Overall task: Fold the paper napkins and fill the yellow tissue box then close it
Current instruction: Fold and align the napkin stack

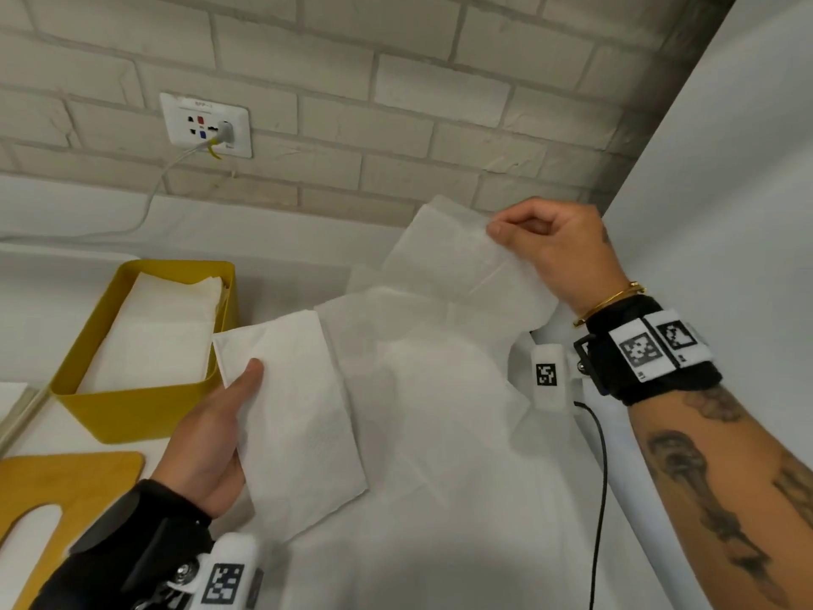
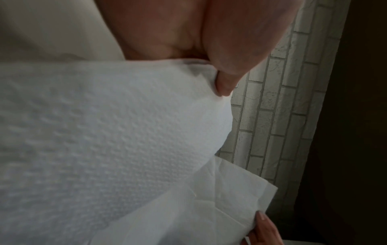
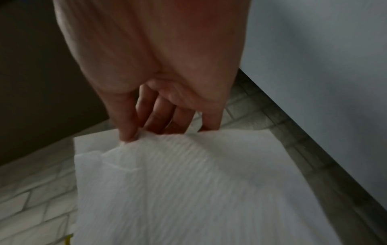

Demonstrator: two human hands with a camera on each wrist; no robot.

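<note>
The yellow tissue box (image 1: 132, 411) stands open at the left, with folded white napkins (image 1: 162, 328) lying inside. My left hand (image 1: 220, 424) grips a folded napkin (image 1: 299, 416) just right of the box, thumb on top; the left wrist view shows this folded napkin (image 2: 94, 140) under my thumb. My right hand (image 1: 550, 244) pinches the top edge of another napkin (image 1: 462, 261) and holds it up above the table's far side. In the right wrist view the lifted napkin (image 3: 188, 190) hangs from my fingertips (image 3: 127, 132). Several loose napkins (image 1: 431, 389) lie spread between my hands.
The box's wooden lid (image 1: 66, 486) with a slot lies flat at the near left. A brick wall carries a power socket (image 1: 206, 125) with a white cable. A white panel (image 1: 726, 169) closes the right side. A black cable (image 1: 600, 499) runs by my right arm.
</note>
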